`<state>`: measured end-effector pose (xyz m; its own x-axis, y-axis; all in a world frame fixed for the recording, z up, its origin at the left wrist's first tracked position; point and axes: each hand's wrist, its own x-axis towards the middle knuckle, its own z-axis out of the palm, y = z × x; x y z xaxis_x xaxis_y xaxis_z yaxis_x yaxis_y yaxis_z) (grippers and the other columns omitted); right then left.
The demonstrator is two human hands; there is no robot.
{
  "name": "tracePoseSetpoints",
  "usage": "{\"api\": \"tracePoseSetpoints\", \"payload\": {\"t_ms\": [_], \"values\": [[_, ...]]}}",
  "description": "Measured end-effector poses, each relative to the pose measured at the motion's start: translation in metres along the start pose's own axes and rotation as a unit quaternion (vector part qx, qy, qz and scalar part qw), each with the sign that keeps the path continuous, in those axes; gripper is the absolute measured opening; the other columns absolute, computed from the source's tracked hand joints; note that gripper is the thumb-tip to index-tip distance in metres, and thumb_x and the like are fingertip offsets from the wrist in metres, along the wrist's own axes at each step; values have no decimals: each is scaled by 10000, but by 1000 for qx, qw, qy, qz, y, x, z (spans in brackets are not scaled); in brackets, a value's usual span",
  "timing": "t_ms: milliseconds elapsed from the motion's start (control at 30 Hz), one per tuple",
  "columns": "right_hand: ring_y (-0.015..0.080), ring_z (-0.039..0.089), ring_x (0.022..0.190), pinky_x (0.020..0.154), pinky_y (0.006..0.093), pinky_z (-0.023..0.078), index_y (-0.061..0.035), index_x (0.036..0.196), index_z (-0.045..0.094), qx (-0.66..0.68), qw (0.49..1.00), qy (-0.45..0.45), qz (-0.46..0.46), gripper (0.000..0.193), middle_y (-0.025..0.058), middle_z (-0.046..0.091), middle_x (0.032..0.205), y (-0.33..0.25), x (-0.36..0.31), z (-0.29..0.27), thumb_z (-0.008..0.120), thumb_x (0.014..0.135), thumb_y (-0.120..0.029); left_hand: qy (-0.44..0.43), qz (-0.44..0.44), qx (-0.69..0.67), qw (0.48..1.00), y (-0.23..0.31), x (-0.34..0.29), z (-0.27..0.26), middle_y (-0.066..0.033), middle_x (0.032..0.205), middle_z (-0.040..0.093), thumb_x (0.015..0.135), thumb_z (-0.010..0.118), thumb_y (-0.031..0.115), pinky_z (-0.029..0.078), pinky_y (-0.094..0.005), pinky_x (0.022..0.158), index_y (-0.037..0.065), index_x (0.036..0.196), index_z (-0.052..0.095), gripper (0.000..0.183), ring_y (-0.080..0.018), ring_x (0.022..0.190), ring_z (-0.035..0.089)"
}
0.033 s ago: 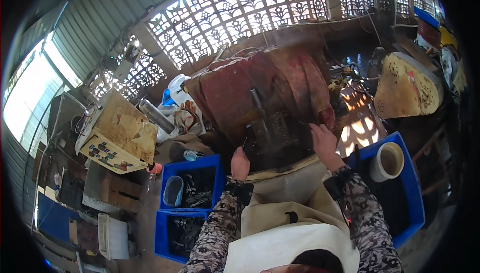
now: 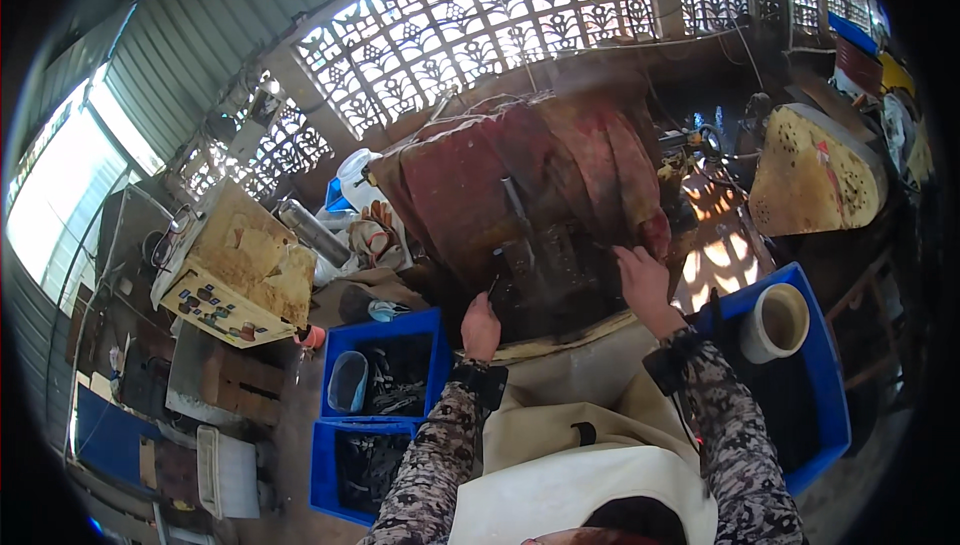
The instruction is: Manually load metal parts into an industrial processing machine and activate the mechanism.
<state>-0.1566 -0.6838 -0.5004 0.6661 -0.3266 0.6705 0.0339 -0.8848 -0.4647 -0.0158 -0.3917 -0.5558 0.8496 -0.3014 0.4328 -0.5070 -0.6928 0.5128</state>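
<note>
My left hand [image 2: 481, 329] is closed in a pinch at the left of a dark metal machine fixture [image 2: 545, 263]. From its fingertips sticks up a thin dark metal piece [image 2: 493, 285], whose exact kind is too small to make out. On the fixture's right, my right hand [image 2: 646, 290] is half curled with fingers pressed together. A thin dark sliver shows at its fingertips, too small to name. A stained red cloth [image 2: 470, 170] drapes over the machine behind both hands, and a pale apron [image 2: 570, 435] covers my lap.
Blue bins [image 2: 438, 360] of dark metal pieces stand left, one holding a clear tub [image 2: 347, 382]. Right is a larger blue bin [image 2: 832, 385] with a cream bucket [image 2: 775, 323]. A yellowed control box [image 2: 240, 260] stands far left; a stained cream machine housing [image 2: 815, 170] is at right.
The thin piece in my left hand has tilted slightly. My right hand has shifted a little to the left.
</note>
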Motion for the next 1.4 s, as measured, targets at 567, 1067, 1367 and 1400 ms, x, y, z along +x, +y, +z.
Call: {"api": "tracePoseSetpoints", "payload": {"t_ms": [567, 1067, 1367, 1400], "values": [[359, 599, 713, 592, 435, 493, -101, 1041, 616, -53, 994, -94, 5, 196, 131, 575, 837, 21, -14, 39, 560, 854, -86, -80, -55, 76, 992, 8, -2, -4, -234, 857, 640, 917, 503, 188, 469, -538, 695, 63, 986, 553, 151, -437, 842, 604], [359, 616, 737, 617, 442, 509, -93, 1038, 625, -62, 992, -107, 22, 216, 135, 587, 854, 19, -15, 38, 534, 843, -88, -115, -64, 98, 986, 6, -2, -1, -220, 875, 648, 893, 500, 184, 481, -529, 723, 55, 949, 578, 161, -414, 872, 615], [360, 613, 728, 600, 446, 502, -96, 1011, 623, -69, 992, -100, 20, 175, 135, 590, 842, 21, -15, 41, 531, 862, -109, -107, -64, 74, 989, -4, -3, 6, -251, 853, 631, 865, 514, 143, 464, -544, 721, 31, 962, 577, 162, -437, 854, 599], [359, 613, 727, 600, 446, 502, -96, 1008, 623, -61, 994, -88, 12, 172, 134, 591, 842, 21, -15, 41, 533, 863, -112, -119, -76, 57, 988, -6, -3, 7, -251, 853, 631, 865, 514, 143, 464, -544, 721, 31, 962, 577, 162, -437, 854, 599]]}}
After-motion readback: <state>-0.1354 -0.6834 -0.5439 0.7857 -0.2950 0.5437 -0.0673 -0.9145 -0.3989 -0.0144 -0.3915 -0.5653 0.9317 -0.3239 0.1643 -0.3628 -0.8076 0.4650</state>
